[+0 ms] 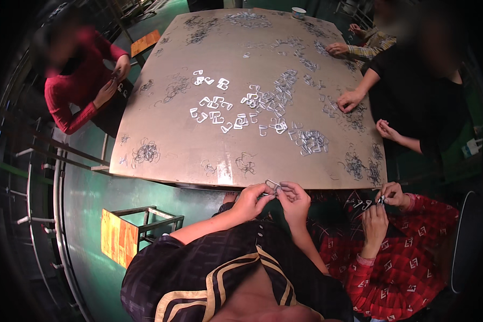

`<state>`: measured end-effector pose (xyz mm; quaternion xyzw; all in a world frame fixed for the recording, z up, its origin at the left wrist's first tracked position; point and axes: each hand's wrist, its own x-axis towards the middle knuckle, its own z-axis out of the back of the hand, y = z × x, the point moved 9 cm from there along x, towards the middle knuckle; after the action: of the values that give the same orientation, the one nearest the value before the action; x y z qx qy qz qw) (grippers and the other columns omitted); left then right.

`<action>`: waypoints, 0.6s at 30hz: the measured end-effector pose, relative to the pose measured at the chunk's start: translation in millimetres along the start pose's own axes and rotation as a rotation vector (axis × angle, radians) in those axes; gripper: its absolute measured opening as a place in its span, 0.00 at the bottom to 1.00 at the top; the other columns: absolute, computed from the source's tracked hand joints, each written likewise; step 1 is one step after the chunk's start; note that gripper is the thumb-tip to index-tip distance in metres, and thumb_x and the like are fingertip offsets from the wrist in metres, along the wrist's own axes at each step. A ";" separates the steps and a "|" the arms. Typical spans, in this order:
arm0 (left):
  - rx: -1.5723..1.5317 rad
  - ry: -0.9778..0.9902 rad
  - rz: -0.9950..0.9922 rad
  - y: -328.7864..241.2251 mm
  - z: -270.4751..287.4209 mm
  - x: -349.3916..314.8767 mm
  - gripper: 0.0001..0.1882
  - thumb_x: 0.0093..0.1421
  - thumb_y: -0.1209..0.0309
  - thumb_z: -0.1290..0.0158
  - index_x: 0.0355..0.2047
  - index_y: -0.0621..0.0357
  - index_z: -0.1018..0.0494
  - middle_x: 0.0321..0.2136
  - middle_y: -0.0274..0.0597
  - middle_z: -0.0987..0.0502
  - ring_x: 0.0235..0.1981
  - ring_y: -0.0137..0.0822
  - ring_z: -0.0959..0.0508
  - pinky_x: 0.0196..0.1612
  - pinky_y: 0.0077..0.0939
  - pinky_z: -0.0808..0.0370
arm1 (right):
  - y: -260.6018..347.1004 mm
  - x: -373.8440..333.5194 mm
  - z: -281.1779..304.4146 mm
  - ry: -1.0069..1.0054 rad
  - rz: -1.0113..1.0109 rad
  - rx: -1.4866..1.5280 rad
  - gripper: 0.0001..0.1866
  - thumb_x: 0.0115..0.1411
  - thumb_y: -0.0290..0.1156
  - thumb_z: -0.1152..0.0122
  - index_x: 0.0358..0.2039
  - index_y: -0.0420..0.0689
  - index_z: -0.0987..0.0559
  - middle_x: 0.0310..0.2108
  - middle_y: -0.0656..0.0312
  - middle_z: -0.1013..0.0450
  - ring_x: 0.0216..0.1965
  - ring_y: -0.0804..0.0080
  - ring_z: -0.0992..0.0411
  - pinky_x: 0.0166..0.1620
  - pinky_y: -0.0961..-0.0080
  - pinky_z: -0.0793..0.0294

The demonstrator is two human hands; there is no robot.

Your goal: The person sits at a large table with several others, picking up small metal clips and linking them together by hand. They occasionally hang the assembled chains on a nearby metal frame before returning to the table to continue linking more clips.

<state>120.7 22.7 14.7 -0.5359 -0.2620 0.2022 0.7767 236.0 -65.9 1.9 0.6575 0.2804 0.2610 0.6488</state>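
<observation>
At the near edge of the surface, our left hand and right hand grasp a bent metal hook in their fingers; silver hooks lie scattered mid-surface.

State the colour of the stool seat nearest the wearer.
Orange-brown: the stool seat shows in the head view.

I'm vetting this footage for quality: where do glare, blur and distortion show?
Head view: bright glare streaks the near part of the table; the table's near edge bows; corners fall to black; co-workers' heads are blurred, while the left hand and right hand look fairly sharp.
</observation>
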 end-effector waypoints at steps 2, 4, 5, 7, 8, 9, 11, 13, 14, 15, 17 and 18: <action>0.031 -0.013 0.028 1.0 0.4 -4.4 0.06 0.56 0.75 0.43 0.33 0.63 0.26 0.27 0.47 0.22 0.29 0.43 0.21 0.34 0.29 0.26 | 6.8 -4.2 -4.2 0.009 0.051 -0.063 0.10 0.55 0.16 0.39 0.38 0.31 0.23 0.32 0.56 0.22 0.32 0.76 0.23 0.36 0.83 0.23; 0.043 -0.030 0.023 1.1 0.7 -7.7 0.07 0.56 0.73 0.42 0.32 0.63 0.26 0.27 0.47 0.21 0.30 0.43 0.20 0.34 0.30 0.26 | 8.3 -10.3 -3.6 0.005 0.091 -0.105 0.09 0.55 0.16 0.39 0.38 0.31 0.23 0.32 0.55 0.22 0.32 0.76 0.22 0.35 0.83 0.23; 0.069 -0.043 -0.012 -0.1 1.1 -9.4 0.07 0.55 0.72 0.41 0.31 0.63 0.26 0.27 0.47 0.21 0.31 0.43 0.19 0.34 0.31 0.26 | 8.8 -13.7 -3.4 -0.001 0.105 -0.117 0.09 0.55 0.16 0.39 0.38 0.31 0.23 0.32 0.56 0.22 0.32 0.76 0.22 0.35 0.83 0.24; -0.001 -0.036 0.048 8.6 0.4 -13.4 0.08 0.54 0.71 0.40 0.30 0.63 0.26 0.27 0.47 0.21 0.31 0.42 0.19 0.35 0.31 0.25 | 16.5 -18.8 -5.6 -0.004 0.146 -0.166 0.08 0.55 0.16 0.39 0.38 0.31 0.23 0.32 0.56 0.22 0.32 0.76 0.23 0.35 0.83 0.24; -0.027 -0.028 0.086 15.3 -0.3 -15.1 0.08 0.54 0.71 0.40 0.29 0.63 0.26 0.26 0.46 0.21 0.31 0.42 0.19 0.36 0.31 0.25 | 17.8 -20.3 -7.3 0.008 0.161 -0.188 0.08 0.56 0.16 0.40 0.38 0.32 0.24 0.32 0.56 0.22 0.32 0.76 0.23 0.35 0.83 0.25; -0.034 -0.024 0.092 19.1 -2.6 -16.1 0.08 0.54 0.71 0.40 0.28 0.64 0.26 0.27 0.46 0.20 0.31 0.40 0.19 0.37 0.30 0.25 | 14.7 -21.4 -5.7 0.010 0.173 -0.175 0.08 0.56 0.16 0.40 0.38 0.32 0.24 0.32 0.57 0.22 0.32 0.77 0.23 0.34 0.82 0.25; -0.059 -0.004 0.101 23.2 -7.1 -16.4 0.08 0.54 0.71 0.39 0.28 0.64 0.25 0.27 0.44 0.20 0.30 0.37 0.19 0.37 0.28 0.25 | 10.1 -22.3 -3.4 0.013 0.148 -0.120 0.09 0.56 0.16 0.41 0.39 0.32 0.24 0.32 0.57 0.23 0.32 0.77 0.24 0.35 0.82 0.25; -0.090 -0.073 0.070 24.2 1.7 -20.4 0.09 0.53 0.70 0.39 0.28 0.63 0.25 0.25 0.45 0.21 0.27 0.38 0.20 0.33 0.29 0.26 | 6.6 -23.2 -6.7 0.039 0.152 -0.139 0.10 0.56 0.16 0.41 0.40 0.32 0.25 0.33 0.57 0.23 0.32 0.77 0.24 0.35 0.83 0.25; -0.120 -0.071 0.044 22.4 1.0 -20.3 0.09 0.53 0.70 0.39 0.27 0.63 0.25 0.24 0.46 0.21 0.26 0.38 0.20 0.31 0.30 0.26 | 4.0 -22.6 -7.1 0.056 0.121 -0.135 0.10 0.56 0.15 0.41 0.40 0.32 0.25 0.32 0.57 0.23 0.32 0.78 0.24 0.36 0.83 0.25; -0.127 -0.079 0.037 14.6 4.9 -18.9 0.09 0.53 0.70 0.38 0.28 0.63 0.24 0.24 0.44 0.21 0.26 0.35 0.21 0.31 0.29 0.26 | 0.9 -21.8 -9.1 0.072 0.086 -0.064 0.10 0.56 0.15 0.41 0.40 0.32 0.25 0.32 0.57 0.23 0.33 0.78 0.24 0.37 0.83 0.25; -0.060 -0.041 0.279 22.4 8.6 -24.5 0.08 0.53 0.72 0.38 0.27 0.64 0.25 0.25 0.40 0.20 0.27 0.28 0.22 0.34 0.25 0.26 | -1.1 -18.9 -17.2 0.138 0.098 -0.046 0.10 0.55 0.14 0.42 0.40 0.33 0.25 0.33 0.56 0.23 0.35 0.76 0.23 0.37 0.82 0.24; -0.182 -0.103 0.114 37.4 3.4 -27.2 0.08 0.54 0.72 0.39 0.27 0.64 0.25 0.25 0.40 0.21 0.28 0.25 0.23 0.34 0.23 0.27 | -2.7 -18.0 -19.2 0.155 0.110 -0.051 0.11 0.55 0.14 0.42 0.40 0.33 0.25 0.33 0.57 0.23 0.35 0.76 0.23 0.38 0.81 0.24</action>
<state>96.1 21.9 -24.6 -0.6071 -0.2878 0.2484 0.6977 209.6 -65.0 -0.1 0.6330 0.2865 0.3535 0.6263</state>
